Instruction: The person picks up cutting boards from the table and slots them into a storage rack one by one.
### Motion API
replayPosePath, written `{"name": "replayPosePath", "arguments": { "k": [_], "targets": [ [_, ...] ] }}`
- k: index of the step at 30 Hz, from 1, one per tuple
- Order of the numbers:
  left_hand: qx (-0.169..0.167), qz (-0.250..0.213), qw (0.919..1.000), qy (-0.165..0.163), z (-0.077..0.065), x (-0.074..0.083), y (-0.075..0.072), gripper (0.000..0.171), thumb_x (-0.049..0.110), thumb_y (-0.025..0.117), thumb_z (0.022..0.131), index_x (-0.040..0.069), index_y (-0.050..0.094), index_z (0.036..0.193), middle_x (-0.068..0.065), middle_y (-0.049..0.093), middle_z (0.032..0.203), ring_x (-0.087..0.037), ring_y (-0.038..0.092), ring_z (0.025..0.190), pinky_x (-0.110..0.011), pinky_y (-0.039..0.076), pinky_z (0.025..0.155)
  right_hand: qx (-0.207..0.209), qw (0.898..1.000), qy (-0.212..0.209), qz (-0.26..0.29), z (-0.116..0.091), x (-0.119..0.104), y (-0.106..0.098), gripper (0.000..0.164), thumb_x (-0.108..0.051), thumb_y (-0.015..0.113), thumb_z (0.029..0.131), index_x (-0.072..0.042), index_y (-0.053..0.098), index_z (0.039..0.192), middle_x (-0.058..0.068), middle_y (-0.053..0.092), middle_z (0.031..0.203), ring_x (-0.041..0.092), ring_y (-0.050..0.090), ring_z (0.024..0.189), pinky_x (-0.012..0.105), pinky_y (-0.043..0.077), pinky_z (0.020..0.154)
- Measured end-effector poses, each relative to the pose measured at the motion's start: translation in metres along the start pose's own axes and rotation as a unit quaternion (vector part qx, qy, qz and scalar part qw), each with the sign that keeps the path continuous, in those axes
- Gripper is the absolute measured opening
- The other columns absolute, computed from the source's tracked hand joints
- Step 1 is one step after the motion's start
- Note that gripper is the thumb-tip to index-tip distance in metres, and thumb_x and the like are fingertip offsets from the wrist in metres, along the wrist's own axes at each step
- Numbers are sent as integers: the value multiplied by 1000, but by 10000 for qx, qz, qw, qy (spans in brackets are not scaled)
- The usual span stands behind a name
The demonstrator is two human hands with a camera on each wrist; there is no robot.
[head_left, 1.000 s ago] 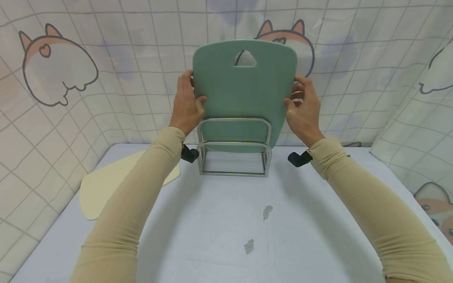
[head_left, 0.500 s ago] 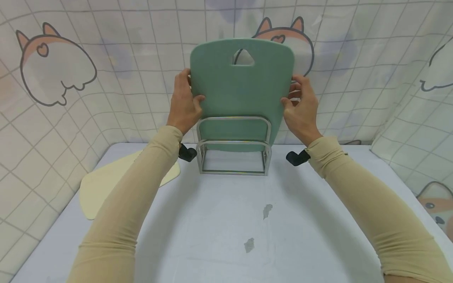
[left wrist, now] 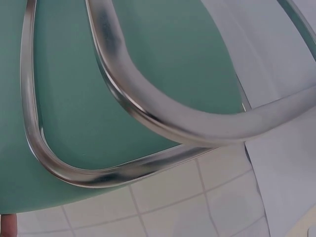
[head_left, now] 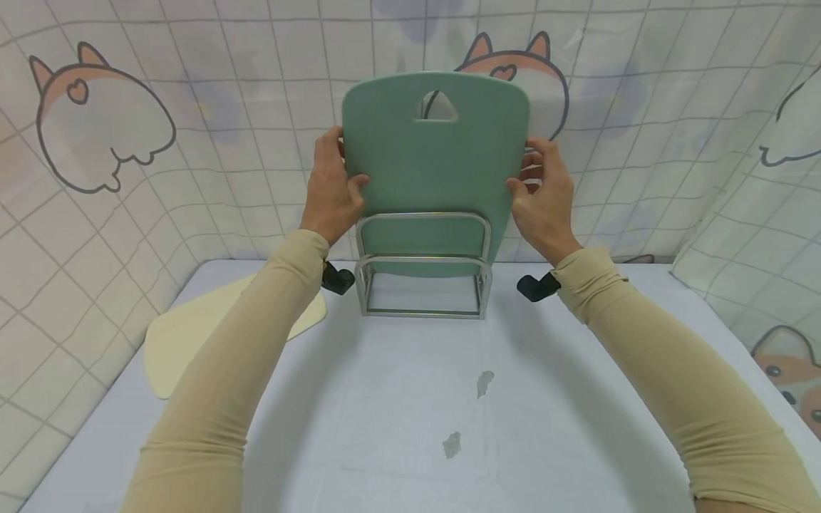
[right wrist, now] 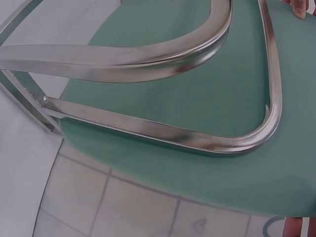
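Observation:
A green cutting board (head_left: 436, 167) with a handle hole near its top stands upright at a metal rack (head_left: 423, 216). My left hand (head_left: 333, 192) holds its left edge, thumb on the front face. At the right edge my right hand (head_left: 545, 199) grips the board, also with the thumb in front. Both wrist views have rack bars (left wrist: 163, 111) (right wrist: 148, 126) crossing in front of the board (left wrist: 74, 123) (right wrist: 158, 98). The board's lower edge shows through the rack, above its front base bar. Fingers behind the board are mostly hidden.
A cream-coloured board (head_left: 192, 331) lies flat on the table (head_left: 398, 399) at the left, partly covered by the left sleeve. Behind the rack hangs a gridded cloth (head_left: 269, 107) with corgi drawings. Two grey patches mark the table surface.
Both hands and the green cutting board have shifted slightly left against the rack. The grip looks the same, and the rack and cream board stay put.

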State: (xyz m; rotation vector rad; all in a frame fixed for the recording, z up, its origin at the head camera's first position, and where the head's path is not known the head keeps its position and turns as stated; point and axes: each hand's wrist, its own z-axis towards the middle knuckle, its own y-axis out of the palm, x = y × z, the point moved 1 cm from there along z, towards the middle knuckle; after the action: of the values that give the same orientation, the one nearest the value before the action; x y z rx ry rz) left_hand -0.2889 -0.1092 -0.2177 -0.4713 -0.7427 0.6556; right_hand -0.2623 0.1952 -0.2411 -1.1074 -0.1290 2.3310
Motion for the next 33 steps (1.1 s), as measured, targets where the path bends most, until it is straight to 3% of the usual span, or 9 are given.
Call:
{"name": "replayPosePath", "arguments": {
  "k": [33],
  "targets": [
    [7,-81,9998,-155,-1,-6,-3,61,-3,60,99,-1,29,151,-25,43,133,-37,47,119,-47,47,103,-58,9999,-19,-115,1,-1,8,53,6,58,96,-13,52,145,16,61,118,22,65,105,18,53,84]
  ]
}}
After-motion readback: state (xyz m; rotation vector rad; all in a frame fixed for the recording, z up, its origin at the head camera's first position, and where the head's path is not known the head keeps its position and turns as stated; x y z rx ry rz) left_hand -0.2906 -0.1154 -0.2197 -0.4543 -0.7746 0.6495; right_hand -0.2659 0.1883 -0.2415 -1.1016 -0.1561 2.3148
